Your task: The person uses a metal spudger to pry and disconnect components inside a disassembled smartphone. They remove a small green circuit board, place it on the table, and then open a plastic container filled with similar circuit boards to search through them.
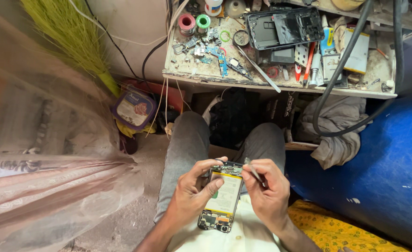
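Opened phone (223, 198), back cover off and its pale battery showing, is sitting low in the head view, held over the person's lap between both hands. Left hand (190, 193) is cradling it from the left side, fingers curling around the edge and the thumb pressing across the battery face, so that hand is closed on the phone. Right hand (267, 191) is hovering at the phone's upper right corner, fingers pinched shut around thin metal tweezers (252, 171), whose tip is pointing towards the top edge of the phone; whether the tip is actually touching is too fine to tell. Phone's circuit end is pointing down towards the person's body, right above the white shirt.

Up ahead, the cluttered workbench (280, 86) is carrying a second phone frame (284, 27), small circuit boards (213, 52) and two spools of wire (194, 22). A thick black cable (330, 93) is looping down off the bench's front edge, well apart from the hands.
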